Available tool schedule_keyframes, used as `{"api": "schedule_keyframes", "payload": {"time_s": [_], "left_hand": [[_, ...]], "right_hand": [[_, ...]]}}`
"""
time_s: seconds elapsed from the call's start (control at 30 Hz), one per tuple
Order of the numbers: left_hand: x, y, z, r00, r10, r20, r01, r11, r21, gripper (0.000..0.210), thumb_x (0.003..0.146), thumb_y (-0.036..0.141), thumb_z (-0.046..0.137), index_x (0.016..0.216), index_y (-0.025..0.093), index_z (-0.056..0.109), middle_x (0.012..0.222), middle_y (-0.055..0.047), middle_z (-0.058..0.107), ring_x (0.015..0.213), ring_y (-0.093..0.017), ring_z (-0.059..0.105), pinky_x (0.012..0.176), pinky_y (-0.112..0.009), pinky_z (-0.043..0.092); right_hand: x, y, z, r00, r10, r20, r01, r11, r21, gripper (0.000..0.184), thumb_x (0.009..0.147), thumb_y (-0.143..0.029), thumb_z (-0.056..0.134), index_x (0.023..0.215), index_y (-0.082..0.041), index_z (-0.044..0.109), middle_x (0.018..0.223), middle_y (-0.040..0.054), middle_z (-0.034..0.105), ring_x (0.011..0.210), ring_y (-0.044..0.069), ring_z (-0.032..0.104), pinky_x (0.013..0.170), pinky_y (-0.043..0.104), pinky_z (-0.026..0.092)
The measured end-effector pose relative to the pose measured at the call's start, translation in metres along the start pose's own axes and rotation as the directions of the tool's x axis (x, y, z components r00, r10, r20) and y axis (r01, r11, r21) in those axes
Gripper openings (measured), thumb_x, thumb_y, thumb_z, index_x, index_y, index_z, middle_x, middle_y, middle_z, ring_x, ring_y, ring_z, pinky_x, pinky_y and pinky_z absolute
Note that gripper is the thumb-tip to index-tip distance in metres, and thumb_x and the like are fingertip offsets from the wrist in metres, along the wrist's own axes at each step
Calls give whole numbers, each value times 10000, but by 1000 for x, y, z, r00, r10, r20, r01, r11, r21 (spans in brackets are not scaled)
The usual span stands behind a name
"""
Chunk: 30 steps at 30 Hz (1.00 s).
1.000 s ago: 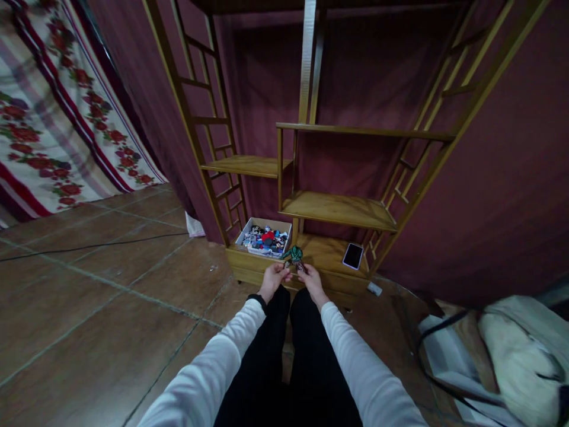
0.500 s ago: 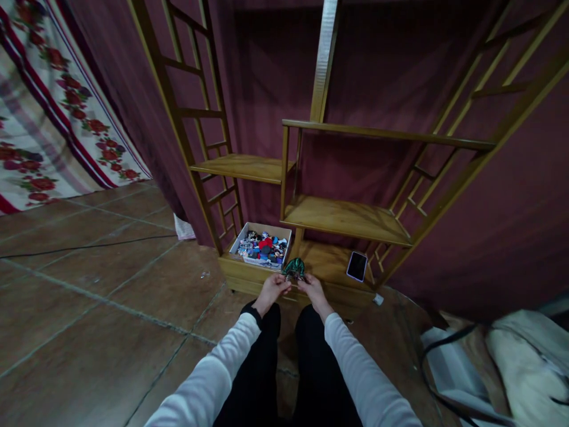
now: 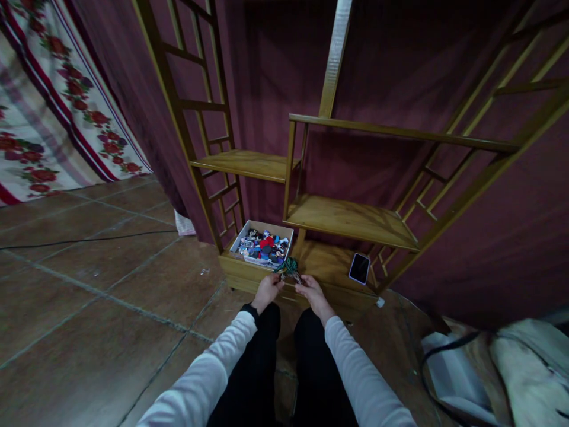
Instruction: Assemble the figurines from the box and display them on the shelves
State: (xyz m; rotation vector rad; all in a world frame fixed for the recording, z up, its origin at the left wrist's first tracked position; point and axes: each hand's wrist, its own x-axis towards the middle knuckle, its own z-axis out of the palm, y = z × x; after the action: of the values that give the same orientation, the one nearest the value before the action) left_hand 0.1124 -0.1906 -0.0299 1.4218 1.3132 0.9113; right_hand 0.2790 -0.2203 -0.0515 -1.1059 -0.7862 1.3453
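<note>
Leftmost, well to the left of the box, hangs a floral cloth [image 3: 95, 118], with roses between dark red stripes. Below it, also left of the box, a dark cable [image 3: 89, 240] crosses the brown tiled floor [image 3: 80, 320]. Nearer the box on that side, a scrap of white [image 3: 184, 224] shows at the foot of the maroon curtain [image 3: 382, 71], which runs on behind the box. The box [image 3: 281, 230] itself, pale and open-topped, stands on the lowest board of the wooden shelf [image 3: 351, 220]; small mixed pieces [image 3: 253, 246] fill it, a red one [image 3: 267, 242] near their middle.

Just in front of the box is the left hand [image 3: 268, 290], a black band [image 3: 249, 311] at its wrist; its grip pinches the left lower part of a green and brown bundle [image 3: 290, 266] between thumb and fingers. That bundle is held up at the box's front right corner, its exact make too small to tell. The right hand [image 3: 313, 294], right of the box's front corner, has its grip closed lightly on the bundle's lower right end. Farther right of the box, a phone [image 3: 359, 268] lies on the same board. Rightmost, well away from the box, a pale bag [image 3: 533, 356] sits on the floor.
</note>
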Motion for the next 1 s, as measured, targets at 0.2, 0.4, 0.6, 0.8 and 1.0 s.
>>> {"api": "schedule_keyframes", "payload": {"time_s": [0.2, 0.4, 0.6, 0.8, 1.0], "left_hand": [[8, -7, -2, 979, -193, 58, 202, 939, -279, 67, 702, 169, 619, 663, 147, 569, 605, -26, 636, 549, -128, 589, 567, -239, 446], [9, -6, -3, 968, -243, 64, 250, 912, -324, 154, 648, 217, 698, 629, 136, 569, 594, -39, 635, 560, -132, 599, 546, -235, 438], [5, -3, -6, 985, -144, 93, 170, 879, -446, 328, 492, 280, 814, 669, 126, 585, 628, -41, 658, 610, -150, 629, 548, -234, 451], [-4, 5, -2, 993, -75, 90, 106, 907, -407, 385, 450, 314, 830, 662, 136, 563, 564, 0, 625, 526, -118, 583, 531, -230, 430], [-12, 11, 15, 1000, -8, 7, 10, 907, -420, 411, 473, 375, 808, 652, 159, 508, 541, 34, 588, 506, -104, 557, 531, -228, 424]], "right_hand": [[-7, -1, 7, 994, -109, 13, 109, 983, -145, 381, 553, -292, 733, 890, -214, 573, 879, 1, 629, 699, 134, 568, 568, 228, 442], [-4, 10, 7, 984, -175, 24, 176, 965, -194, 374, 572, -317, 729, 888, -215, 556, 792, -16, 620, 651, 128, 562, 591, 242, 447], [6, 18, 6, 979, -192, -72, 179, 972, -151, 361, 555, -330, 726, 855, -211, 563, 833, -3, 617, 713, 139, 573, 645, 260, 480], [10, 16, 7, 986, -124, -110, 120, 992, -49, 396, 529, -358, 740, 863, -206, 590, 849, 10, 637, 720, 150, 586, 678, 303, 505], [9, 11, 7, 995, -89, -44, 90, 996, 22, 397, 540, -361, 750, 881, -201, 624, 881, 22, 661, 779, 168, 603, 712, 310, 500]]}}
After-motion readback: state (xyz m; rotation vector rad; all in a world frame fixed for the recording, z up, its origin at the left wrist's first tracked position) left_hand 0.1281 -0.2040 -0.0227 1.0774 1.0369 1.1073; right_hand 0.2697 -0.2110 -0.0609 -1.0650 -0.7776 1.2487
